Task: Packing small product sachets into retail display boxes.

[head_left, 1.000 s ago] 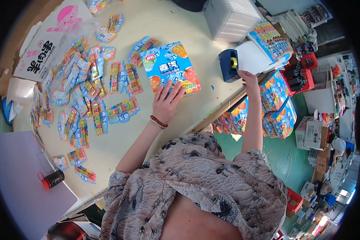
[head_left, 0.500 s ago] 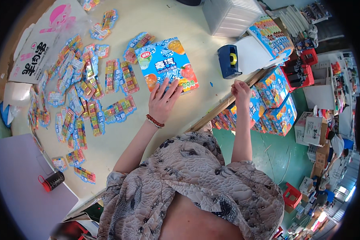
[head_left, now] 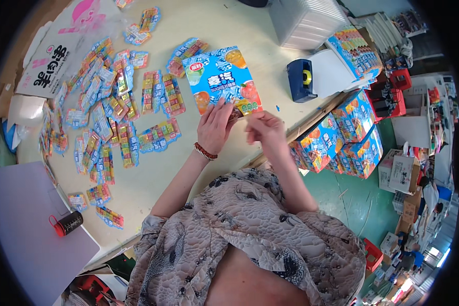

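Observation:
A flat blue printed box [head_left: 220,79] with fruit pictures lies on the pale table [head_left: 153,178]. My left hand [head_left: 214,127], with a red bead bracelet at the wrist, presses its near edge, fingers spread on it. My right hand [head_left: 264,127] hovers just right of the box's near corner, fingers pinched on something small and thin that I cannot make out; it seems to stretch toward the left hand. Both hands are close together at the table's front edge.
Several colourful candy packets [head_left: 112,112] are spread over the table's left half. A blue tape dispenser [head_left: 302,80] and a white crate [head_left: 303,20] stand at the right. Stacked blue boxes [head_left: 341,137] sit beside the table. A red-and-black roll [head_left: 66,223] lies on a purple surface.
My right hand came back from the stacked boxes at the right and now sits at the blue box's near corner beside my left hand. The left hand slid slightly nearer.

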Motion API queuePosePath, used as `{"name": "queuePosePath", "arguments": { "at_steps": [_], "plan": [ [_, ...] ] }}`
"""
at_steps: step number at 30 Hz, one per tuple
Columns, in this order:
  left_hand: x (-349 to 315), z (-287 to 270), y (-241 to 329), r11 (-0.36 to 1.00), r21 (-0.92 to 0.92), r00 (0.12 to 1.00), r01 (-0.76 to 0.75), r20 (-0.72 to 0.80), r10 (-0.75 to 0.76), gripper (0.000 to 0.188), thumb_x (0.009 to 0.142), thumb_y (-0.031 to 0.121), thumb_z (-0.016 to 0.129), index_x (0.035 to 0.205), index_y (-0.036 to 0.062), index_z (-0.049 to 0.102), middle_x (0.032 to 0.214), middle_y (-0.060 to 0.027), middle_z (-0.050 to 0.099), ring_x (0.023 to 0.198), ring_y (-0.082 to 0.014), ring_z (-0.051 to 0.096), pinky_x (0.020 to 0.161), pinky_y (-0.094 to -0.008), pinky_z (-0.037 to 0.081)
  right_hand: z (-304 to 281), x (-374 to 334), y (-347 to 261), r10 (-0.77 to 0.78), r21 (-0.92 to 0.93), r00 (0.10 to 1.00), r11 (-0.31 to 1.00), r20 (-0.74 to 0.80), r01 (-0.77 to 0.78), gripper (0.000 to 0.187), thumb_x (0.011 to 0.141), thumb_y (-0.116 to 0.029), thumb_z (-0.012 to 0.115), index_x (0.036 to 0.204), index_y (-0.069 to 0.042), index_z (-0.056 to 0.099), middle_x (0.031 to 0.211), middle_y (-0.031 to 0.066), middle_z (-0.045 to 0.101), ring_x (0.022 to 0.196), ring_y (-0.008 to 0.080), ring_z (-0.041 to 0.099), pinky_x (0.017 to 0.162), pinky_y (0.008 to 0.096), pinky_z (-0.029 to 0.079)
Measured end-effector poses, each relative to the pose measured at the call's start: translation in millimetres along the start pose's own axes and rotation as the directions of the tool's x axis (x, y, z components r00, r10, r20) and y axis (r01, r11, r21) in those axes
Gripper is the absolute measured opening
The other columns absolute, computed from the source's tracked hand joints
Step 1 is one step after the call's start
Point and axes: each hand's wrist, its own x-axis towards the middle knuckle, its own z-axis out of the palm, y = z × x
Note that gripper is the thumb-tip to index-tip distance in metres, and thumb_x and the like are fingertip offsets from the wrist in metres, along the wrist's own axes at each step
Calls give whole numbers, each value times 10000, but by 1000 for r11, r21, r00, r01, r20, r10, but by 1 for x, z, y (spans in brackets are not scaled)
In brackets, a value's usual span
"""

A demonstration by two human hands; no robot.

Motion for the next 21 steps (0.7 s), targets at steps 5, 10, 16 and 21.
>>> {"name": "queuePosePath", "arguments": {
  "at_steps": [5, 10, 16, 21],
  "plan": [
    [1, -6, -8, 960, 187, 977, -209, 76, 198, 387, 831, 156, 597, 1215, 111, 569, 1273, -72, 521, 1249, -233, 461, 1023, -411, 365, 14, 10, 29, -53, -13, 985, 999, -162, 51, 157, 906, -127, 570, 909, 28, 545, 771, 118, 641, 612, 199, 662, 579, 300, 570],
    [1, -11, -14, 949, 201, 967, -242, 125, 220, 419, 817, 162, 595, 1232, 113, 569, 1266, -80, 520, 1251, -238, 459, 1026, -415, 367, 11, 8, 53, -36, 77, 993, 996, -111, 45, 119, 926, -102, 535, 926, 17, 545, 812, 115, 650, 644, 173, 649, 612, 282, 563],
    [12, -17, -1, 990, 53, 983, -133, 134, 125, 372, 818, 214, 631, 1173, 105, 603, 1237, -76, 540, 1222, -242, 484, 983, -396, 401, -1, 21, 88, -106, 303, 994, 947, -22, 108, 74, 939, -102, 528, 943, -29, 517, 842, 77, 635, 705, 138, 621, 696, 293, 541],
    [6, 1, -5, 977, 172, 991, -128, 0, 130, 326, 775, 235, 696, 1072, 115, 637, 1187, -48, 575, 1176, -220, 520, 932, -379, 422, 4, 23, 90, -147, 337, 987, 928, -61, 159, 62, 942, -93, 516, 950, -43, 479, 851, 70, 616, 703, 130, 608, 679, 276, 538]
  ]
}}
